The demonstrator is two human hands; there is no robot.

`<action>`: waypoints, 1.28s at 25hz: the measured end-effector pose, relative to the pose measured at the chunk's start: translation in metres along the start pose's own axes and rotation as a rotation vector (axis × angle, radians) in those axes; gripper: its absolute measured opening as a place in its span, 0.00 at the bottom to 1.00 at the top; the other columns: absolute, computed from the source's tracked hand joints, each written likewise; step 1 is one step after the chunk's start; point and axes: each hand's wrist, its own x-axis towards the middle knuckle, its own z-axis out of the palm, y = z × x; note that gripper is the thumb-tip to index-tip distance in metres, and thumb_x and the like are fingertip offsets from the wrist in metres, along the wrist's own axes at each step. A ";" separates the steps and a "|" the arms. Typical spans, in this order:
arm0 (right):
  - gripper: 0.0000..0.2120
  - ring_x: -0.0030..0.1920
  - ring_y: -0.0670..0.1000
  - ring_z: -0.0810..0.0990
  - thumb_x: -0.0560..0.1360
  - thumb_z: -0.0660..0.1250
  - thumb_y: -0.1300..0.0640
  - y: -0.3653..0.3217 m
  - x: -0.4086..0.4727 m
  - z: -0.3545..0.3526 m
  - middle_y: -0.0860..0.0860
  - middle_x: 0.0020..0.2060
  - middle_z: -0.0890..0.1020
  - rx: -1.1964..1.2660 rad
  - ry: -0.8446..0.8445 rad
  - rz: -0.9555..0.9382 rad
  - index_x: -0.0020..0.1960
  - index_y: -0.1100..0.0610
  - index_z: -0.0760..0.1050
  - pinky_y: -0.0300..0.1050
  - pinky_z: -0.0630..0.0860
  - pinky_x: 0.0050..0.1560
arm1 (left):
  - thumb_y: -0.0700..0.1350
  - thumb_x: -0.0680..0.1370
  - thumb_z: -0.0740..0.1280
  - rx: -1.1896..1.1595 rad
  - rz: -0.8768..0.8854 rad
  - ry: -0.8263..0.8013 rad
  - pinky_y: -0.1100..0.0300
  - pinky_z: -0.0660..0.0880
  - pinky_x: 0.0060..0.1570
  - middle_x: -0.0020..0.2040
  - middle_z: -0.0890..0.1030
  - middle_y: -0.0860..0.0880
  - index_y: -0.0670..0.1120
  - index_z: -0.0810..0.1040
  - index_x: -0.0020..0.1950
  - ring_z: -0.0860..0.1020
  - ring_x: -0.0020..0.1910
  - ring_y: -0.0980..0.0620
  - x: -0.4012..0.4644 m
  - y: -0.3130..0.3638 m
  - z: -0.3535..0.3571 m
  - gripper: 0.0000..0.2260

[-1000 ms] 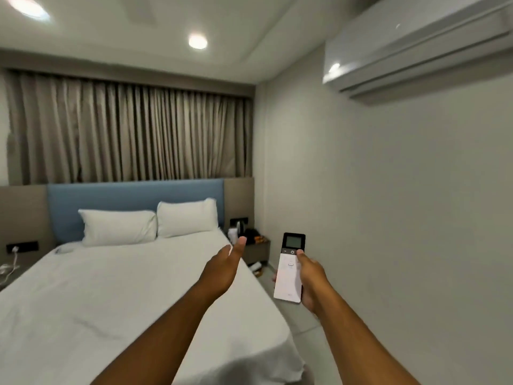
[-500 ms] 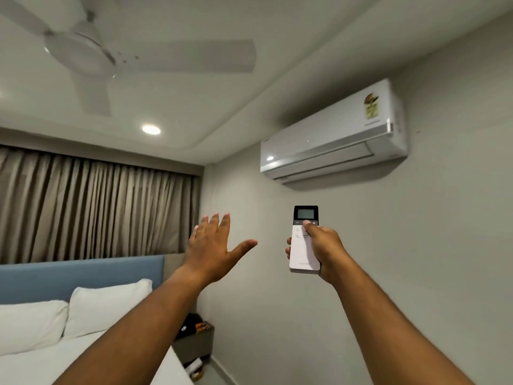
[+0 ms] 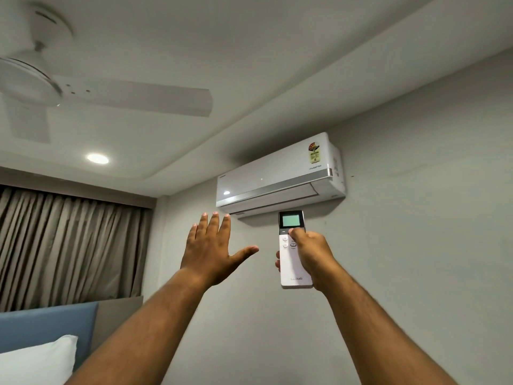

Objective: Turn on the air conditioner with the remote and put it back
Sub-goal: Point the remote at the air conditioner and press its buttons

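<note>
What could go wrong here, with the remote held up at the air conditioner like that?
The right hand alone grips the white remote, thumb on its upper buttons; the open left hand supports nothing, so a slip could drop it. The thumb hides several buttons, so the wrong one might get pressed. The air conditioner louver looks closed, so the press may not have registered yet.
</note>
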 end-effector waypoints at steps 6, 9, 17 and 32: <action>0.13 0.29 0.59 0.85 0.80 0.60 0.51 0.002 0.000 -0.002 0.59 0.32 0.85 0.010 -0.025 -0.010 0.51 0.61 0.73 0.50 0.83 0.29 | 0.79 0.62 0.35 0.018 0.013 0.031 0.47 0.41 0.74 0.80 0.45 0.44 0.48 0.42 0.78 0.41 0.77 0.44 0.000 0.005 0.000 0.52; 0.13 0.33 0.61 0.86 0.81 0.59 0.50 0.001 0.000 0.000 0.63 0.38 0.84 0.068 -0.079 0.009 0.54 0.61 0.72 0.52 0.83 0.31 | 0.79 0.62 0.35 0.006 0.017 0.031 0.48 0.40 0.74 0.79 0.45 0.43 0.47 0.41 0.77 0.40 0.77 0.44 -0.002 0.002 0.000 0.52; 0.10 0.28 0.58 0.83 0.79 0.59 0.55 0.004 0.000 0.010 0.62 0.34 0.82 0.109 -0.075 -0.008 0.54 0.61 0.71 0.49 0.81 0.27 | 0.79 0.63 0.36 0.024 0.052 0.072 0.50 0.38 0.73 0.79 0.42 0.43 0.46 0.40 0.77 0.39 0.77 0.45 0.000 -0.007 -0.002 0.52; 0.08 0.27 0.57 0.83 0.76 0.58 0.59 -0.002 0.002 0.003 0.62 0.35 0.82 0.050 -0.047 -0.054 0.52 0.61 0.71 0.47 0.80 0.27 | 0.78 0.64 0.35 0.036 0.057 0.094 0.51 0.35 0.71 0.78 0.39 0.43 0.46 0.30 0.72 0.37 0.77 0.44 -0.004 -0.006 0.005 0.48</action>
